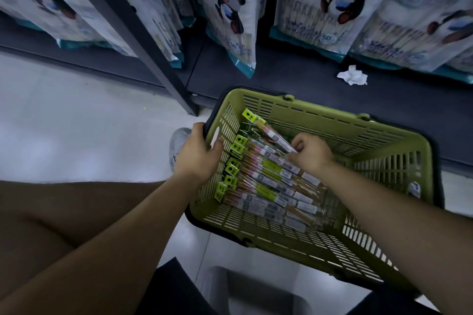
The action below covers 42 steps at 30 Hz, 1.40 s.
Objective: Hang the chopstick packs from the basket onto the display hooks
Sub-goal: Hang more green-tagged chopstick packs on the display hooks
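Two bare forearms reach forward from the near edge, with a brown trouser leg (51,212) at near left.

Container: olive-green slotted plastic basket (320,120) with a dark rim and handle, centre right, tilted, its far side towards the shelf base.

Contents: clear-wrapped chopstick packs with lime-green hang tabs (268,186), laid side by side in a row along the basket's left half, tabs to the left, barcode labels facing up. One raised chopstick pack (266,130) slants above the far end of the row.

Surroundings: pale grey floor (64,123); dark shelf base (281,84) across the far side; dark slanting upright post (143,41); panda-printed white bags (230,7) hanging above the base; crumpled white tissue (352,75) lying on the base at far right; grey-white shoe (178,143) just left of the basket.

Hands: left hand (197,153), grip closed over the basket's left rim, thumb inside the wall. Right hand (311,153) inside the basket, fingers curled, narrow grip pinching the right end of the raised pack.
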Motion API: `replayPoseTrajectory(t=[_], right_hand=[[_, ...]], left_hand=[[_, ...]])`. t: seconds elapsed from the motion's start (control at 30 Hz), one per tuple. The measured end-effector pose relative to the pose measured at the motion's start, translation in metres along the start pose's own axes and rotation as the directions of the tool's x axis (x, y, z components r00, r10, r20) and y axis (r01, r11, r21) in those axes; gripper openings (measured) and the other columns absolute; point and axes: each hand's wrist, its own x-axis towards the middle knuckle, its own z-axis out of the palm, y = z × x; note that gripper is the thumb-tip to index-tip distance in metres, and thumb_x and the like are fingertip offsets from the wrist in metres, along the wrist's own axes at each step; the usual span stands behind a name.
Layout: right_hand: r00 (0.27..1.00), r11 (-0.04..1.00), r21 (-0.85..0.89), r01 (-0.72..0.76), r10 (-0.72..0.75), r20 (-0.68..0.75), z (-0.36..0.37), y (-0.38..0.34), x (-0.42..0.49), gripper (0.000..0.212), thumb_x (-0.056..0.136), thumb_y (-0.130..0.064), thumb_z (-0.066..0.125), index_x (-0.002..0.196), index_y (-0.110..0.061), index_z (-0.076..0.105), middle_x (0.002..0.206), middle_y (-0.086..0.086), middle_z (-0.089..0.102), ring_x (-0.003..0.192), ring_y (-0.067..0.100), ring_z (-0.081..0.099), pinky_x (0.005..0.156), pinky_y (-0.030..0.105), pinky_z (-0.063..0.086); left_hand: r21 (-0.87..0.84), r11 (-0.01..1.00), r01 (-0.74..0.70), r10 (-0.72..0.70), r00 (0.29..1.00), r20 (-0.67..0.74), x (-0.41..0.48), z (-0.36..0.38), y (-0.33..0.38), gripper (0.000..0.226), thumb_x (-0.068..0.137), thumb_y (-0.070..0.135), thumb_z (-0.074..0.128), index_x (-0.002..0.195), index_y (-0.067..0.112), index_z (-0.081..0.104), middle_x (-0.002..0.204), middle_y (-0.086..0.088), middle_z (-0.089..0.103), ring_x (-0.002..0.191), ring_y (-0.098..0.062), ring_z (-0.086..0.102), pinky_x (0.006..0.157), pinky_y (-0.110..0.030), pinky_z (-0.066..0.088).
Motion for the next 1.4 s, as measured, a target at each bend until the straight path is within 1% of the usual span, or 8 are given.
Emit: replayPoseTrajectory(t=[0.07, 0.17, 0.33, 0.47, 0.6, 0.73, 0.97, 1.4], right_hand=[[0.992, 0.982, 0.187, -0.012, -0.012, 0.123, -0.011, -0.016, -0.011, 0.031, 0.072, -0.018, 0.092, 0.084, -0.024, 0.064, 0.081, -0.004, 0.067, 0.069, 0.013, 0.062, 0.056, 0.023, 0.044], [0.961, 0.910, 0.414, -0.025, -0.092, 0.260, -0.022, -0.050, -0.033, 0.031, 0.069, -0.014, 0.093, 0.087, -0.020, 0.068, 0.082, -0.003, 0.072, 0.071, 0.013, 0.066, 0.063, 0.025, 0.049], [0.918, 0.844, 0.532, 0.065, -0.259, 0.299, -0.013, -0.089, -0.061, 0.028, 0.072, -0.001, 0.088, 0.078, -0.019, 0.066, 0.069, -0.007, 0.073, 0.063, 0.004, 0.067, 0.061, 0.018, 0.051], [0.934, 0.828, 0.560, 0.028, -0.221, 0.281, 0.000, -0.080, -0.062, 0.017, 0.076, -0.017, 0.088, 0.082, -0.022, 0.072, 0.076, -0.008, 0.076, 0.070, 0.004, 0.069, 0.059, 0.018, 0.050], [0.993, 0.976, 0.218, 0.007, -0.033, 0.115, 0.008, -0.027, -0.036, 0.012, 0.089, -0.024, 0.079, 0.098, -0.018, 0.074, 0.097, 0.000, 0.072, 0.087, 0.016, 0.067, 0.075, 0.026, 0.055], [0.993, 0.998, -0.057, 0.030, -0.024, 0.113, 0.022, 0.003, -0.016, 0.036, 0.094, -0.019, 0.071, 0.127, -0.006, 0.065, 0.122, 0.013, 0.068, 0.111, 0.028, 0.064, 0.098, 0.039, 0.051], [0.991, 0.914, -0.396, 0.089, -0.043, 0.126, 0.040, 0.001, -0.005, 0.054, 0.087, -0.041, 0.077, 0.133, -0.018, 0.059, 0.132, 0.013, 0.056, 0.120, 0.034, 0.054, 0.093, 0.037, 0.050], [0.987, 0.916, -0.381, 0.121, -0.070, 0.146, 0.044, 0.004, -0.003, 0.045, 0.095, -0.037, 0.070, 0.135, -0.018, 0.061, 0.129, 0.012, 0.062, 0.114, 0.033, 0.060, 0.090, 0.039, 0.053]], left_hand=[[0.028, 0.986, -0.163, 0.166, 0.974, -0.156, -0.009, -0.003, 0.007, 0.041, 0.100, 0.029, 0.062, 0.135, 0.012, 0.050, 0.125, -0.007, 0.057, 0.115, -0.027, 0.055, 0.097, -0.044, 0.048], [0.017, 0.949, -0.316, 0.311, 0.920, -0.240, -0.028, 0.000, 0.030, 0.023, 0.100, 0.025, 0.060, 0.119, 0.012, 0.062, 0.113, 0.000, 0.057, 0.105, -0.020, 0.056, 0.091, -0.041, 0.049], [-0.450, 0.891, 0.060, 0.029, 0.982, 0.189, -0.039, 0.015, 0.056, 0.028, 0.103, 0.034, 0.060, 0.101, 0.011, 0.074, 0.092, -0.004, 0.074, 0.078, -0.004, 0.066, 0.064, -0.014, 0.052], [-0.654, 0.725, 0.216, -0.070, 0.968, 0.242, -0.032, 0.010, 0.050, 0.019, 0.106, 0.023, 0.056, 0.100, 0.009, 0.069, 0.105, -0.016, 0.076, 0.097, -0.024, 0.072, 0.084, -0.037, 0.061], [-0.687, 0.682, 0.250, -0.114, 0.965, 0.237, -0.010, -0.007, 0.030, 0.020, 0.108, 0.027, 0.052, 0.111, 0.009, 0.060, 0.090, -0.008, 0.080, 0.085, -0.025, 0.078, 0.068, -0.040, 0.062], [-0.656, 0.726, 0.206, -0.079, 0.973, 0.217, -0.001, -0.006, 0.023, 0.018, 0.107, 0.025, 0.053, 0.103, 0.008, 0.059, 0.077, -0.004, 0.074, 0.067, -0.021, 0.072, 0.059, -0.037, 0.059], [-0.647, 0.720, 0.251, -0.072, 0.954, 0.290, -0.011, 0.008, 0.022, 0.023, 0.108, 0.035, 0.050, 0.108, 0.014, 0.059, 0.080, -0.004, 0.062, 0.072, -0.022, 0.059, 0.064, -0.034, 0.056], [-0.660, 0.699, 0.273, -0.111, 0.954, 0.278, -0.005, 0.018, 0.020, 0.024, 0.107, 0.034, 0.052, 0.114, 0.014, 0.062, 0.076, -0.002, 0.062, 0.063, -0.016, 0.061, 0.060, -0.028, 0.057]])
